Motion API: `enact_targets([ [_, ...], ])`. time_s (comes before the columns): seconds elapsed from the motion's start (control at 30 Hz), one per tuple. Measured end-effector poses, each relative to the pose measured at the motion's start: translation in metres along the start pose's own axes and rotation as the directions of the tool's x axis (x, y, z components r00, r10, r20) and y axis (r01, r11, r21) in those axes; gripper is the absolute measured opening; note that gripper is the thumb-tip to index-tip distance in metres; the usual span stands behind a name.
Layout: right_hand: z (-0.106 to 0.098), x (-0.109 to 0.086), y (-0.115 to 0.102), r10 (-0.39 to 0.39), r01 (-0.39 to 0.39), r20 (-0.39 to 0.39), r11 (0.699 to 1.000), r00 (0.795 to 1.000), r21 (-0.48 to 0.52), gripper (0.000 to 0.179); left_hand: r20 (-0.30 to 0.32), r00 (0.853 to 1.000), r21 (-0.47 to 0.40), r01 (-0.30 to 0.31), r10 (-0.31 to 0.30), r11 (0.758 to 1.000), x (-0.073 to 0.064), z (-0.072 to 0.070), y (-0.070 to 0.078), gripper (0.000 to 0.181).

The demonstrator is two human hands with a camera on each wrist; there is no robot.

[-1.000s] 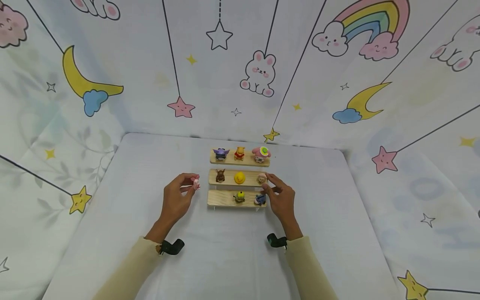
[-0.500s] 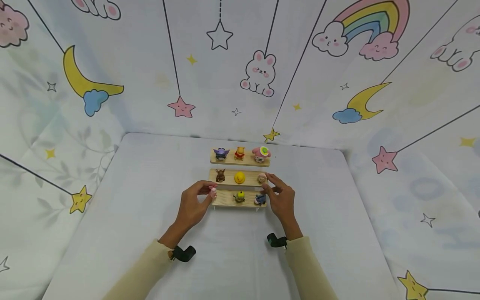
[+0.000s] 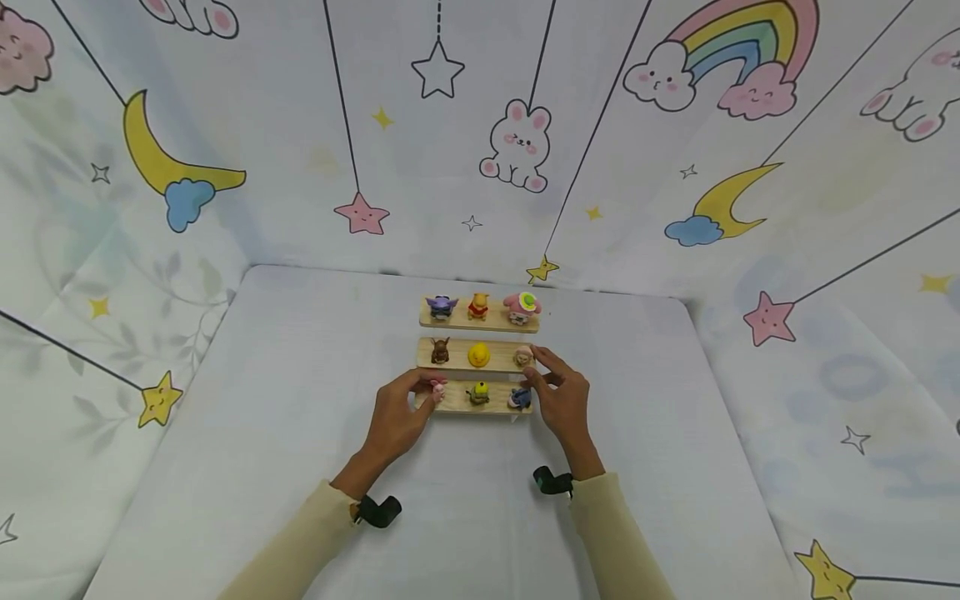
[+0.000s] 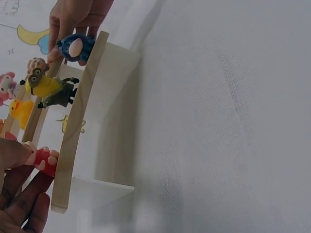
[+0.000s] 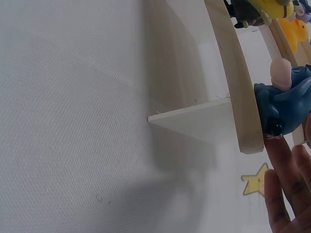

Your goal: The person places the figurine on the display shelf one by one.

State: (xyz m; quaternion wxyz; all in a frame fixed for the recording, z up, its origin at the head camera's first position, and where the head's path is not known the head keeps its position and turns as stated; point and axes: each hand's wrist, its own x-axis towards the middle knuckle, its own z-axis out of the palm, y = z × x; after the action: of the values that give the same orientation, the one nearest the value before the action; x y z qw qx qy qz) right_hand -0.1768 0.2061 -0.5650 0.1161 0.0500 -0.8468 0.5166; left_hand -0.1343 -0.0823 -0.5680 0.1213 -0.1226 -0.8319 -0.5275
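My left hand [image 3: 401, 417] pinches a pink pig-like figurine [image 4: 44, 160] in a red outfit. The figurine's base is right at the left end of the lowest board [image 4: 73, 145] of a tiered wooden display shelf [image 3: 450, 405]. On that same board stand a Minion figurine [image 3: 478, 393] in the middle and a blue donkey figurine [image 3: 519, 398] at the right. My right hand [image 3: 561, 400] grips the right end of the middle board, thumb and index finger around it, beside a small hooded figurine [image 3: 522, 357]. Its other fingers [image 5: 286, 179] extend below the donkey.
A brown figurine [image 3: 440, 352] and a yellow duck [image 3: 478, 356] stand on the middle board. The top board [image 3: 456, 323] holds a purple figurine [image 3: 441, 307], a bear in red [image 3: 477, 307] and a pink-hooded figurine [image 3: 522, 307]. White cloth [image 3: 300, 333] covers the table.
My left hand has moved right with the pig-like figurine, from beside the shelf onto the left end of its lowest board. The right hand has stayed in place.
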Motion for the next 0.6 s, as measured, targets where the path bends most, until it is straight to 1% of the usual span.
enact_targets([
  [0.17, 0.0005, -0.0007, -0.0010, 0.006, -0.006, -0.003, 1.000, 1.000, 0.020, 0.046, 0.008, 1.000, 0.010, -0.013, 0.013, 1.000, -0.0012, -0.0010, -0.0015, 0.032],
  [0.4, 0.0015, 0.0001, 0.0020, -0.032, 0.034, -0.025, 0.998, 0.999, 0.061, 0.045, 0.021, 1.000, 0.028, 0.002, -0.002, 1.000, -0.0021, -0.0013, -0.0028, 0.036],
  [0.6, 0.0028, 0.0012, 0.0028, -0.051, 0.052, -0.029, 0.997, 0.998, 0.056, 0.046, 0.019, 1.000, 0.029, -0.004, 0.003, 1.000, -0.0027, -0.0028, -0.0025, 0.038],
])
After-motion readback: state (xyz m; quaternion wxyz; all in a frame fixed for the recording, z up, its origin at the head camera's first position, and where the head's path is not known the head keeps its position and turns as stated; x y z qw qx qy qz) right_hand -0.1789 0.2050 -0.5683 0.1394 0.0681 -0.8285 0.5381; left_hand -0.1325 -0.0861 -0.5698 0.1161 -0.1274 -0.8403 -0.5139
